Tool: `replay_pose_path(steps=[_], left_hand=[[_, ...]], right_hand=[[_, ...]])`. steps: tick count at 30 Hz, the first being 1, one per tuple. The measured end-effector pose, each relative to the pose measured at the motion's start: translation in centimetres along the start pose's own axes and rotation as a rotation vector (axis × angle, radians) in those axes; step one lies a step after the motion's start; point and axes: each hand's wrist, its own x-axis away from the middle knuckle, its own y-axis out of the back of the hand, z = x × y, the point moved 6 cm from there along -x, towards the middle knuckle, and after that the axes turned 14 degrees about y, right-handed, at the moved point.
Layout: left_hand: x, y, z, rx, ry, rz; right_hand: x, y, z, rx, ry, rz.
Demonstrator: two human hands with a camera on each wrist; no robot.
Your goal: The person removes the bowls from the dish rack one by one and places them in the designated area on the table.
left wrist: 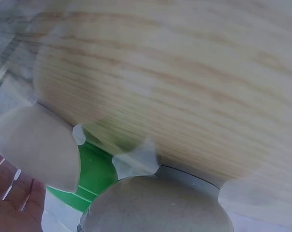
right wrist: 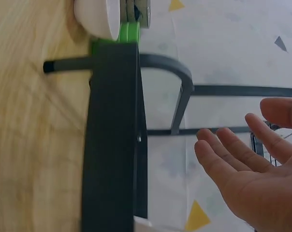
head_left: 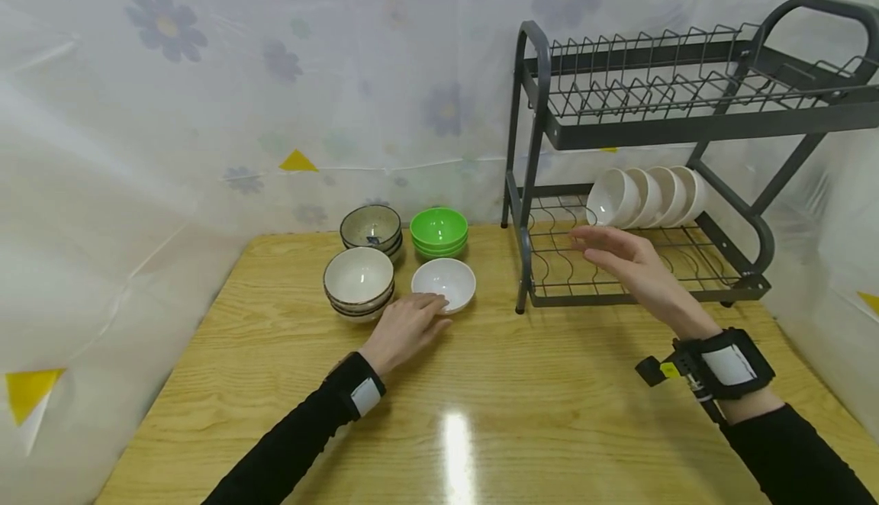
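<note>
My left hand (head_left: 408, 327) touches the near rim of a single white bowl (head_left: 449, 280) on the table, its fingers fairly straight. In the left wrist view those fingers (left wrist: 20, 191) lie along the edge of the white bowl (left wrist: 37, 145). Beside that hand stands a stack of cream bowls with dark rims (head_left: 359, 276). My right hand (head_left: 628, 265) hovers before the lower tier of a dark dish rack (head_left: 584, 300), holding nothing. The right wrist view shows its fingers (right wrist: 216, 159) extended. Several white bowls (head_left: 611, 198) stand on edge in the lower tier.
Behind the single bowl sits a stack of green bowls (head_left: 439, 229), with a stack of grey patterned bowls (head_left: 371, 226) to its left. The rack's upper wire tier (head_left: 652, 82) overhangs the lower one. A flowered plastic sheet (head_left: 412, 108) hangs behind the wooden table (head_left: 522, 398).
</note>
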Motion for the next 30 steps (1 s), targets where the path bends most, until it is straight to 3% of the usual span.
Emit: replay_pose_path(steps=[8,17,23,30], left_hand=[[0.3,0.0,-0.5,0.014,-0.054,0.009],[0.7,0.0,-0.6,0.013,-0.053,0.07],[1.1,-0.1,-0.8,-0.009,-0.077,0.072],[1.2,-0.1,-0.7,-0.041,-0.068,0.09]], right_hand=[[-2.0,4.9,-1.3,0.264,-0.156,-0.083],[-4.6,8.0,-3.1,0.585,-0.132,-0.125],[-6.1,8.6,-4.2,0.735,-0.095,-0.099],[-7.8,9.0,-5.6,0.832,-0.188,0.003]])
